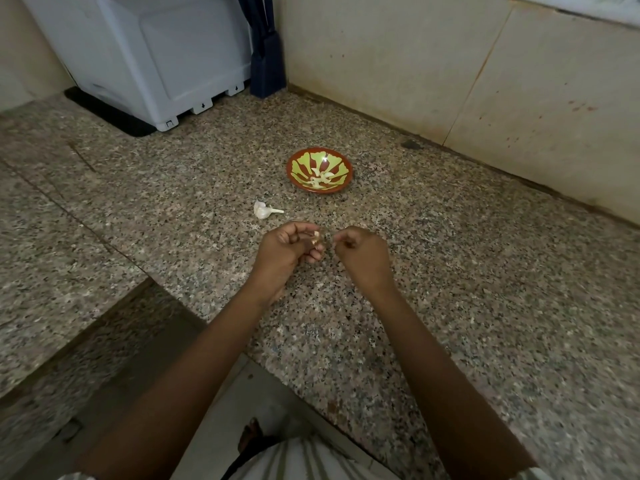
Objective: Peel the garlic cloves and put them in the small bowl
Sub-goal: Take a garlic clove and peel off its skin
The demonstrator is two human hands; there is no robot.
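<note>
Clove in hand, peeled cloves in bowl

Left hand (pixel 287 252) pinches a garlic clove (pixel 315 241). Right hand (pixel 360 256), just beside it, is curled; whether it holds anything cannot be told. The small bowl (pixel 349 175) holds peeled cloves (pixel 320 180); a garlic head (pixel 262 210) lies near it.

The tabletop (pixel 450 271) is speckled polished stone, faintly glossy. The small bowl (pixel 343 183) looks glazed and shiny, and the garlic bulb (pixel 261 210) has papery matt skin.
</note>
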